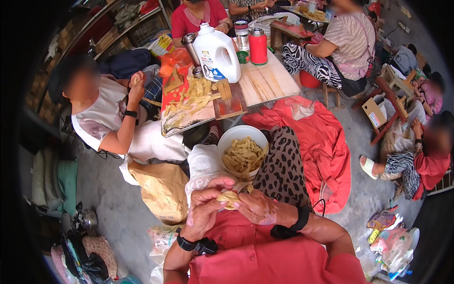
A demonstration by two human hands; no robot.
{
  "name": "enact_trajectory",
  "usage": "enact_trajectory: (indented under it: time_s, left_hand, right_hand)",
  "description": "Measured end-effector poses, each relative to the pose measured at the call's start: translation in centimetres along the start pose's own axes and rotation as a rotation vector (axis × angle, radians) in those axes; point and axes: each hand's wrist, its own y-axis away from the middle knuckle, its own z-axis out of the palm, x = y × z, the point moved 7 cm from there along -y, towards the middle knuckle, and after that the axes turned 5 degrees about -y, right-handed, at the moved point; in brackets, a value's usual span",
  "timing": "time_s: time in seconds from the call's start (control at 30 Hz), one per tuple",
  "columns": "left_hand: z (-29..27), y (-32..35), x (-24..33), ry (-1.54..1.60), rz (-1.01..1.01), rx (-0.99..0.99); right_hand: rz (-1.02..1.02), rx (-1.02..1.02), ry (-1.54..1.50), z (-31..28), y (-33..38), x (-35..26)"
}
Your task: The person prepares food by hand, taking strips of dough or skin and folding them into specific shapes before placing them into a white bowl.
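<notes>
In front of my chest, a pale yellow strip (229, 199), bent into a small rounded bundle, is pinched between both hands. My left hand (204, 208) closes on its left side, with the upper fingers partly lifted. My right hand (257, 208) grips the other side with curled fingers. A short end of pale strip (248, 187) sticks out above my right fingers. Just beyond the hands, a white bucket (226, 134) stands between my knees and holds many pale yellow strips (243, 154). I cannot tell what the strips are made of.
A low table (272, 87) ahead bears a pile of strips (196, 97), a wooden block (224, 90), a white jug (217, 57) and a red flask (258, 47). A person (106, 109) sits at left. Red cloth (326, 156) and a brown paper sack (163, 189) flank my legs.
</notes>
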Motion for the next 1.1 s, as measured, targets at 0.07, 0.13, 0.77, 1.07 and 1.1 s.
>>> enact_trajectory:
  time_s: [0.07,0.13,0.77,1.07,1.1]
  left_hand:
    - [0.3,0.1,-0.2,0.094,-0.059,-0.022]
    - [0.6,0.2,-0.3,0.176,-0.087,-0.071]
    - [0.1,0.0,-2.8,-0.482,-0.205,0.057]
    - [-0.1,0.6,-2.5,-0.302,-0.174,-0.044]
    - [0.0,0.8,-2.3,-0.308,-0.178,-0.039]
  right_hand:
    - [-0.013,0.006,-0.055,0.0,0.1,-0.2]
    - [-0.027,-0.006,-0.075,0.0,0.1,-0.4]
    - [-0.348,0.033,0.917,-1.1,1.2,0.0]
    - [-0.264,-0.087,0.69,-3.0,-0.1,-1.3]
    - [-0.258,-0.096,0.64,-3.2,-0.1,-1.3]
